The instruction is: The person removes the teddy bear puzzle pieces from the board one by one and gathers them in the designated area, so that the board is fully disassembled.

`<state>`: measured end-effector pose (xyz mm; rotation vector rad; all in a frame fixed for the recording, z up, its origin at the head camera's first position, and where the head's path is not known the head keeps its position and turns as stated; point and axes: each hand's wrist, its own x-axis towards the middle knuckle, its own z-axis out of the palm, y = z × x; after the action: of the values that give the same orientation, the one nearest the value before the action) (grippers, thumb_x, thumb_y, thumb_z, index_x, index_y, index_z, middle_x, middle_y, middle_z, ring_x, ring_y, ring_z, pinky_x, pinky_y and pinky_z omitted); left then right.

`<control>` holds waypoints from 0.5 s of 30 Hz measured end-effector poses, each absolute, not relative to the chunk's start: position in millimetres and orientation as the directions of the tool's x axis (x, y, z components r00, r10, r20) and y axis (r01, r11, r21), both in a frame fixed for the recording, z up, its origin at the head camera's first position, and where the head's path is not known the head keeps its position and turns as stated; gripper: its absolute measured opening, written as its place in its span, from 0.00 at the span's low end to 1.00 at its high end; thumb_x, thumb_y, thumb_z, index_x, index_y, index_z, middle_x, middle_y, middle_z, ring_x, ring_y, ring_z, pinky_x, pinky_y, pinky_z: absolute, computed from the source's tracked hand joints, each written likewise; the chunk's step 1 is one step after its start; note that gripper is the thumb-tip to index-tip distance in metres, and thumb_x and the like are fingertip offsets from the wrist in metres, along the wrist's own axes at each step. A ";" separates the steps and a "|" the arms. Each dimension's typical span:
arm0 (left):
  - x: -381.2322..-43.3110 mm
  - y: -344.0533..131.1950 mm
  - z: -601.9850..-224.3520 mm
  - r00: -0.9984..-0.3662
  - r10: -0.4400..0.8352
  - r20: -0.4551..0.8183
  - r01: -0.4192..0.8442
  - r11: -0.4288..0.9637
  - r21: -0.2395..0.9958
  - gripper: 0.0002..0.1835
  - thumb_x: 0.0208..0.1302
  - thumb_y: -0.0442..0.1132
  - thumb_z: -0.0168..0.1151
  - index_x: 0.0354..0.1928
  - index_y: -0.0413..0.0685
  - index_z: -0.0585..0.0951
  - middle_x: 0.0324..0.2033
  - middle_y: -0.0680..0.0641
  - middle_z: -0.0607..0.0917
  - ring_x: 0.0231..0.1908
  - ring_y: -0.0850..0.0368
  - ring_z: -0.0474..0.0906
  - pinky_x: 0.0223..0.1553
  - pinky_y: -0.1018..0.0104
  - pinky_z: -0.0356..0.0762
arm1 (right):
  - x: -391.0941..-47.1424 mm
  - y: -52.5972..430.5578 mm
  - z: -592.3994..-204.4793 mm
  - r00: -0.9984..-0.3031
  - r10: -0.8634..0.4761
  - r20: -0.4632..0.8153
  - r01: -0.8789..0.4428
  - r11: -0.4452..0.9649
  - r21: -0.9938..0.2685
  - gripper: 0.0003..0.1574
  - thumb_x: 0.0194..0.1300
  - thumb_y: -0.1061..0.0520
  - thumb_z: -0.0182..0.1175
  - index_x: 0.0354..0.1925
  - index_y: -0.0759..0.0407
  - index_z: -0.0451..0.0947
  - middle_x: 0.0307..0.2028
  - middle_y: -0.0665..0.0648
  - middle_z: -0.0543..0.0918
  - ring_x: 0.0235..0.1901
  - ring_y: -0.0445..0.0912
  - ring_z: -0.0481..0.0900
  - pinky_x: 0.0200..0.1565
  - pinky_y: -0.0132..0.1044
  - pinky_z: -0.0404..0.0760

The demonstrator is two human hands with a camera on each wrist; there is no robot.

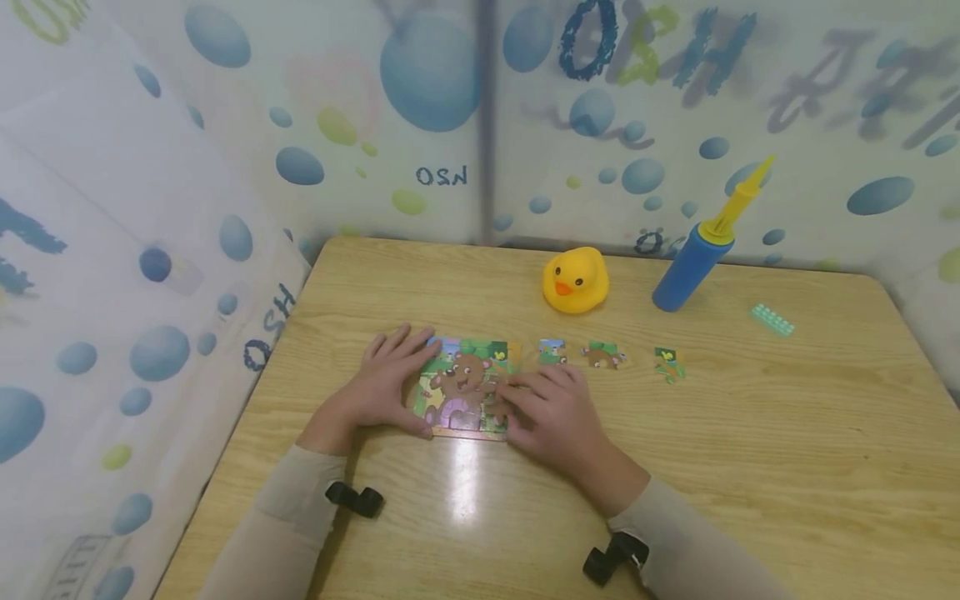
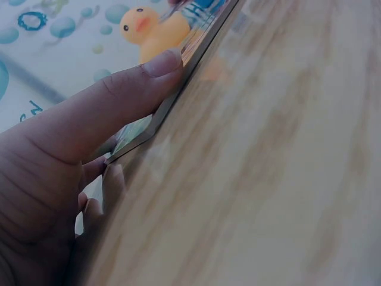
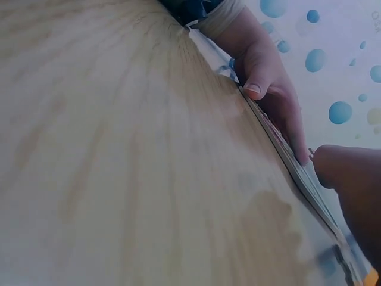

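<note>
A jigsaw puzzle [image 1: 467, 379] with a brown bear picture lies flat on the table, its tray showing bare tan at the upper right. My left hand [image 1: 386, 379] rests along its left side, fingers spread and fairly straight, thumb on the near edge. The left wrist view shows that thumb [image 2: 128, 86] against the board's rim. At the puzzle's right side, my right hand [image 1: 558, 412] pinches a puzzle piece, mostly hidden by the fingers; a thin edge shows at the fingertip in the right wrist view. Loose puzzle pieces [image 1: 602, 356] lie beyond and right of this hand.
A yellow rubber duck [image 1: 576, 282] sits behind the loose pieces. To its right stands a blue and yellow hand pump [image 1: 693, 262], then a mint toy brick [image 1: 772, 319]. Patterned curtains [image 1: 435, 167] border the wooden table [image 1: 750, 467] at the back and left.
</note>
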<state>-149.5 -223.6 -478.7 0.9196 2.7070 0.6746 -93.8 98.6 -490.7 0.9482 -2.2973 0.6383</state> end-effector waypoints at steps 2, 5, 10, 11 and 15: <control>-149.3 -223.9 -478.7 -0.784 0.619 -0.045 0.524 0.700 0.485 0.76 0.37 0.73 0.84 0.85 0.46 0.58 0.85 0.42 0.51 0.83 0.31 0.36 0.76 0.28 0.28 | -91.8 103.8 -491.2 -0.588 -0.470 0.659 -0.743 0.635 -0.210 0.19 0.57 0.53 0.70 0.47 0.52 0.93 0.46 0.51 0.92 0.44 0.49 0.85 0.50 0.51 0.77; -148.8 -224.1 -478.6 -0.784 0.619 -0.045 0.524 0.699 0.487 0.76 0.37 0.73 0.84 0.85 0.45 0.59 0.85 0.42 0.51 0.82 0.31 0.36 0.76 0.28 0.28 | -89.4 113.3 -491.9 -0.595 -0.464 0.656 -0.737 0.642 -0.214 0.19 0.57 0.54 0.69 0.48 0.53 0.93 0.47 0.51 0.92 0.44 0.50 0.85 0.50 0.52 0.76; -147.9 -223.3 -476.9 -0.783 0.620 -0.044 0.524 0.697 0.489 0.75 0.37 0.72 0.85 0.84 0.45 0.59 0.85 0.41 0.52 0.82 0.31 0.36 0.76 0.27 0.28 | -86.0 133.7 -494.3 -0.614 -0.444 0.652 -0.714 0.664 -0.221 0.20 0.57 0.54 0.68 0.48 0.54 0.93 0.47 0.52 0.92 0.44 0.51 0.85 0.49 0.53 0.74; -148.0 -223.2 -476.9 -0.783 0.620 -0.044 0.525 0.698 0.488 0.75 0.37 0.72 0.85 0.84 0.45 0.59 0.85 0.41 0.52 0.82 0.31 0.36 0.76 0.27 0.29 | -85.3 137.9 -494.5 -0.616 -0.438 0.654 -0.710 0.669 -0.221 0.20 0.56 0.54 0.68 0.48 0.55 0.93 0.47 0.52 0.93 0.44 0.51 0.86 0.49 0.54 0.74; -149.1 -223.5 -478.2 -0.785 0.618 -0.044 0.525 0.701 0.482 0.76 0.37 0.72 0.85 0.85 0.45 0.59 0.85 0.41 0.51 0.82 0.31 0.36 0.76 0.28 0.28 | -81.7 155.3 -492.8 -0.634 -0.427 0.645 -0.688 0.692 -0.218 0.21 0.56 0.54 0.69 0.49 0.55 0.93 0.48 0.53 0.92 0.43 0.51 0.86 0.49 0.54 0.73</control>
<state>-149.1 -223.5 -478.2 0.9209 2.7074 0.6738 -81.7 155.3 -492.8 0.8525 -2.3384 0.6108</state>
